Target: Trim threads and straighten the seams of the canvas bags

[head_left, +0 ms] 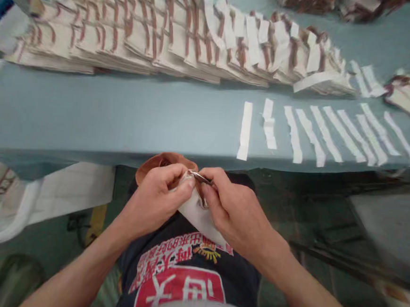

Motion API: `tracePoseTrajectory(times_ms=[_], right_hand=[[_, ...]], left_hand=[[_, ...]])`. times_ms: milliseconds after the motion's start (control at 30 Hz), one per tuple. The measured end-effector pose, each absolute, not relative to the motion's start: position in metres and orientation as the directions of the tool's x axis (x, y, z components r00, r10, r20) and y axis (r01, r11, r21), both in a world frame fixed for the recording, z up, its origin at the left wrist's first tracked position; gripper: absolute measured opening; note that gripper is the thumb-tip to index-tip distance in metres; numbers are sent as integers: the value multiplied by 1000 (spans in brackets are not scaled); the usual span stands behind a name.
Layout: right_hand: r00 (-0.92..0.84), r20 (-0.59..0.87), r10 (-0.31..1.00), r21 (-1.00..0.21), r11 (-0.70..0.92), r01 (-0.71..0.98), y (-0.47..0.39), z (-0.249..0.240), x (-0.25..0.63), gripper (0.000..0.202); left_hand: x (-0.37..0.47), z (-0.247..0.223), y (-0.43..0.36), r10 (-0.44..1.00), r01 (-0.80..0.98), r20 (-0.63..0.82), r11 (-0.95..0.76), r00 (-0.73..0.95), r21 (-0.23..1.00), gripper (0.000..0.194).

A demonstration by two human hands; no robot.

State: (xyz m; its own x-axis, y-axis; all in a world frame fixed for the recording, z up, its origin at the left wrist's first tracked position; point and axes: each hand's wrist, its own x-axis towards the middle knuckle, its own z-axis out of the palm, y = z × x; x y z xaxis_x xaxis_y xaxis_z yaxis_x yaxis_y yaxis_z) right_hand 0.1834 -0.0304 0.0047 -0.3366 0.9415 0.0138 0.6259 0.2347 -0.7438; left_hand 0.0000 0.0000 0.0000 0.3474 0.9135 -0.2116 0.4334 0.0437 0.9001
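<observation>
Tabletop (104, 117), blue-grey, stacked fabric (139, 39), dark floor (56, 241); hands (159, 197) (234, 205) gripping cloth (201, 222), metal tool (201, 177)

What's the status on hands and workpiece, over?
Left hand pinching white cloth. Right hand holding small metal tool, tip at cloth's upper end. Table edge just ahead; nothing visibly blocking.

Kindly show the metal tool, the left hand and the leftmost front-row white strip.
Metal tool (201, 177), head view: its shiny shaft.
Left hand (160, 191), head view: middle of hand.
White strip (245, 130), head view: its middle.
</observation>
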Motion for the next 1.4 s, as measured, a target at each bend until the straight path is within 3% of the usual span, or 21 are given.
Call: tracePoseTrajectory(times_ms=[133, 233, 400, 667, 800, 900, 1100, 1233, 1333, 1400], right_hand=[[-344, 15, 939, -747, 239, 620, -31, 8, 183, 19], [-337, 81, 938, -681, 299, 668, -33, 11, 181, 20], [-335, 208, 919, -563, 392, 727, -35, 11, 177, 24], [-328, 220, 919, -478, 395, 785, -39, 0, 173, 24], [-273, 230, 934, -494, 354, 794, -37, -8, 170, 25], [-217, 216, 952, -586, 304, 751, -36, -14, 167, 26], [-48, 16, 999, -855, 38, 517, -38, -24, 159, 22], [-47, -167, 985, -980, -161, 115, -38, -27, 156, 18], [-183, -315, 931, -904, -353, -241, -39, -27, 155, 24], [-296, -382, 875, -798, -474, -371, -39, -26, 155, 30]], left_hand=[[1, 4, -2, 924, 429, -158, -7, 347, 903, 26], [2, 8, -1, 931, 465, -96, -85, 351, 881, 29], [1, 13, 3, 928, 550, 36, -251, 372, 797, 28], [-2, 10, 1, 907, 683, 75, -364, 414, 634, 28], [4, 0, -2, 956, 634, 47, -229, 291, 738, 25], [13, -12, -4, 986, 455, 26, -100, 168, 885, 25], [24, -30, -10, 999, 189, -16, 6, 51, 982, 25], [21, -46, -15, 995, 61, -70, 67, 64, 996, 28], [19, -57, -17, 992, -3, -96, 96, 78, 995, 31], [17, -60, -17, 990, -25, -101, 104, 97, 994, 31]])
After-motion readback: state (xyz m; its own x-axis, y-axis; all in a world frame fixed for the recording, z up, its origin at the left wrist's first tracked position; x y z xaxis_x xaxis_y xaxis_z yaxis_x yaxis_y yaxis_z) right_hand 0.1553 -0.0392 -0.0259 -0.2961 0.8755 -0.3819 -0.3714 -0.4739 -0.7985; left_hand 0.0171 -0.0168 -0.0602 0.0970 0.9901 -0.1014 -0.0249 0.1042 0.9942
